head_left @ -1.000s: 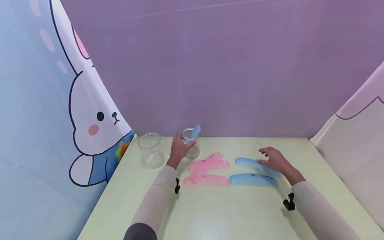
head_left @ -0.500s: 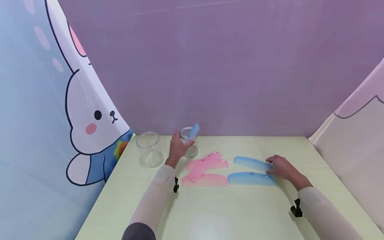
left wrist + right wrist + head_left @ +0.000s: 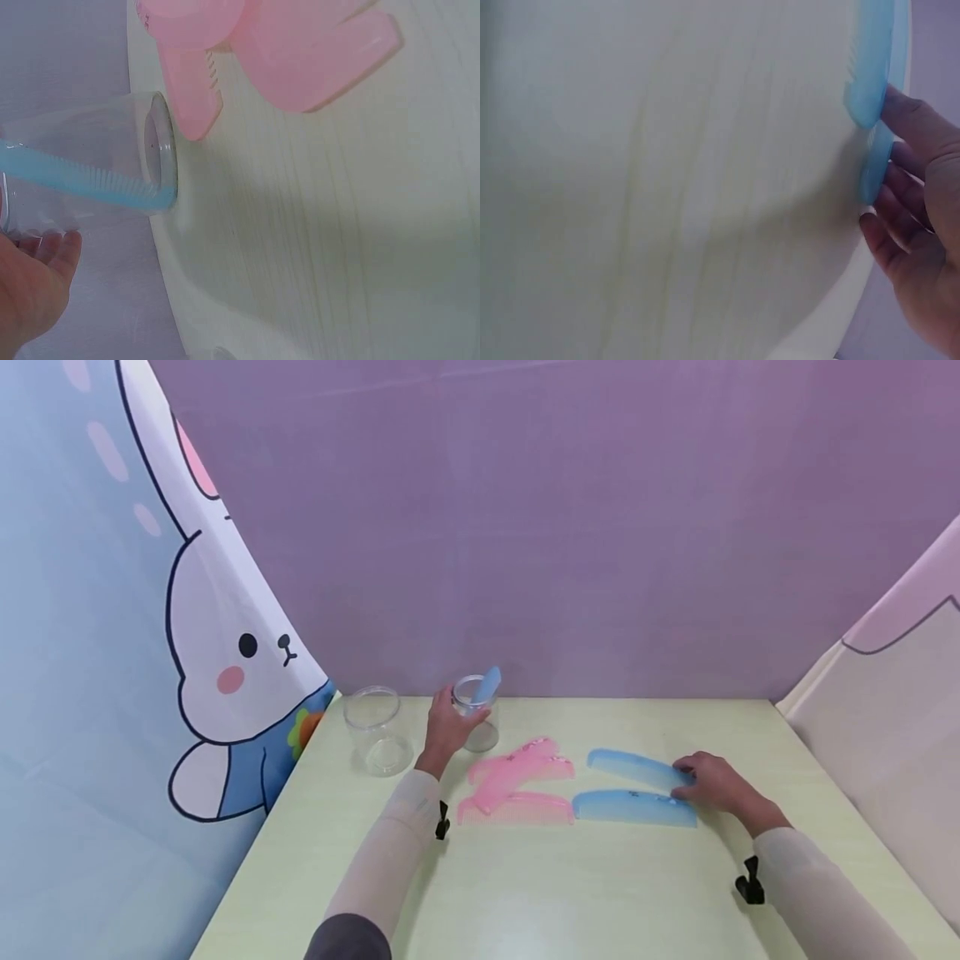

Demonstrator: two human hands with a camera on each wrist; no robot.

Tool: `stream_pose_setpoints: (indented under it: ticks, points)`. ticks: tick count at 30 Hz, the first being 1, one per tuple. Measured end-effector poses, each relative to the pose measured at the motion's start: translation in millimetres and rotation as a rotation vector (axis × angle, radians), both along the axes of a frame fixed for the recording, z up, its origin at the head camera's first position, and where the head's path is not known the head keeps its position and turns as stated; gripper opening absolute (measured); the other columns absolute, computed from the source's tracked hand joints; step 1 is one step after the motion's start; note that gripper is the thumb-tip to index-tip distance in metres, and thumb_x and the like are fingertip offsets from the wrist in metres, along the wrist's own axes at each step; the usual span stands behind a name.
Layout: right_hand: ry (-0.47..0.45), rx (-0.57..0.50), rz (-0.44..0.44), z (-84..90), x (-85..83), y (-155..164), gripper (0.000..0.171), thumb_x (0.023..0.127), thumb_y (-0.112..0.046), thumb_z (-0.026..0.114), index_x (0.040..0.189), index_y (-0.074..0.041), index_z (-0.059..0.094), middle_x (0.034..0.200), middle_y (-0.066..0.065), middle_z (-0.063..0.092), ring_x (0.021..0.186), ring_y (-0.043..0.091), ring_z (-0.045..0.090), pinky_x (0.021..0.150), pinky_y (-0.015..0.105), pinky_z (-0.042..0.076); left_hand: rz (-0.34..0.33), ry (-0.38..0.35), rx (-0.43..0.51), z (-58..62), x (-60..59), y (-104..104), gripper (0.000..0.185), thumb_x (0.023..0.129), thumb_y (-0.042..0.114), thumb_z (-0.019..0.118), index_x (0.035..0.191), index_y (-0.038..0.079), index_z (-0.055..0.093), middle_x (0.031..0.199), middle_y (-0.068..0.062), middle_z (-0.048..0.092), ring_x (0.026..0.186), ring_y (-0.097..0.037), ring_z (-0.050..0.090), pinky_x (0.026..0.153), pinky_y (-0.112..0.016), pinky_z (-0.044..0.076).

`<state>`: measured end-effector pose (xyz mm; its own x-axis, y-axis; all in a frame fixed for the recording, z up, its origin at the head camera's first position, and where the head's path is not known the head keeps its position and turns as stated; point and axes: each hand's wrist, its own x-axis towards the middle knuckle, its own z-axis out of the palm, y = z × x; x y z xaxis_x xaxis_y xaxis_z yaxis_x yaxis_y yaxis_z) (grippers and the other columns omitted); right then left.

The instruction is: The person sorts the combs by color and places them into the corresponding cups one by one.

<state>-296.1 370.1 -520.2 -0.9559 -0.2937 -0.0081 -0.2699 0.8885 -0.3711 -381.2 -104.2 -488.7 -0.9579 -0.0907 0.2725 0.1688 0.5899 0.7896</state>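
A clear jar (image 3: pixel 482 739) stands at the back of the table, and my left hand (image 3: pixel 446 731) holds it round its side. Inside it a blue comb (image 3: pixel 90 180) leans, its end above the rim. My right hand (image 3: pixel 712 785) is at the right end of the upper blue comb (image 3: pixel 630 766), with fingers and thumb round that end; the comb lies on the table. A second blue comb (image 3: pixel 633 807) lies just in front, close to the thumb in the right wrist view. Several pink combs (image 3: pixel 517 810) lie overlapping between the jar and the blue combs.
A second, wider clear jar (image 3: pixel 384 752) stands on the table (image 3: pixel 540 893) left of my left hand. A purple cloth (image 3: pixel 555 527) hangs behind the table's back edge, and printed cloths (image 3: pixel 232 635) hang at both sides.
My right hand has moved right and slightly toward me along the upper blue comb to its right end, and its fingers have closed in there. The left hand stays on the jar.
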Motion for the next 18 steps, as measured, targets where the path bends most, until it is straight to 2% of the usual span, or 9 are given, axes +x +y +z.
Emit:
stream_pose_setpoints:
  ticks: [11, 18]
  points:
    - [0.012, -0.009, -0.017, -5.4, -7.6, 5.1, 0.053, 0.08, -0.029, 0.085, 0.116, 0.007, 0.068, 0.106, 0.017, 0.071, 0.096, 0.031, 0.065, 0.09, 0.056, 0.055, -0.008, 0.002, -0.009, 1.4, -3.3, -1.2, 0.09, 0.083, 0.042, 0.083, 0.151, 0.002, 0.04, 0.144, -0.022, 0.052, 0.131, -0.038, 0.053, 0.11, -0.054, 0.046]
    - [0.047, -0.015, -0.025, -9.6, -5.7, 5.0, 0.054, 0.078, -0.031, 0.086, 0.112, 0.007, 0.069, 0.104, 0.017, 0.072, 0.094, 0.031, 0.066, 0.089, 0.056, 0.056, -0.009, 0.008, 0.0, 0.5, -0.2, -0.5, 0.09, 0.082, 0.04, 0.084, 0.151, 0.002, 0.041, 0.143, -0.022, 0.052, 0.13, -0.037, 0.054, 0.11, -0.053, 0.046]
